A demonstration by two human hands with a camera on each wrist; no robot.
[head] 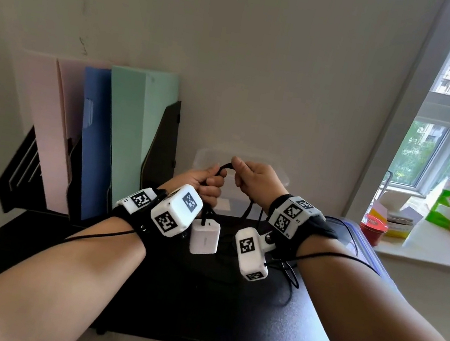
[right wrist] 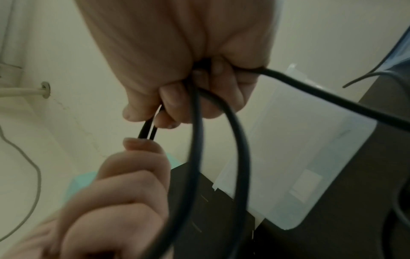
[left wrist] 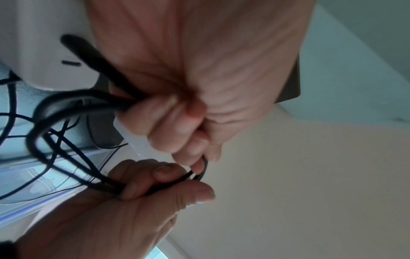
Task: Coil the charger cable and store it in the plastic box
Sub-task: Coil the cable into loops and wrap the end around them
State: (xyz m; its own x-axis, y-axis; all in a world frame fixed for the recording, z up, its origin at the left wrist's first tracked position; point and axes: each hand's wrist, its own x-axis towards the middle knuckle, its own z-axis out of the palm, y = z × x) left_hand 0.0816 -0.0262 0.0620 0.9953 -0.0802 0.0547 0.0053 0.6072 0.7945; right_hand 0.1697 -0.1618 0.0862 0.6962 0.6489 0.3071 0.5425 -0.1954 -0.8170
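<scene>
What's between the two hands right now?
A short arch of black cable bridges the left hand and right hand, both gripping it; the head view shows it, with the clear box behind.

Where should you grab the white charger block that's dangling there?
Probably by its two flat wide sides, coming from below. The charger hangs free under the left hand on the cable, with open space beneath it above the table, so a grip there steadies its swing.

Your head view looks down-forward over desk (head: 222, 318); wrist views sit close under palms, sharing cable (left wrist: 66, 105) at 12 o'clock.
</scene>
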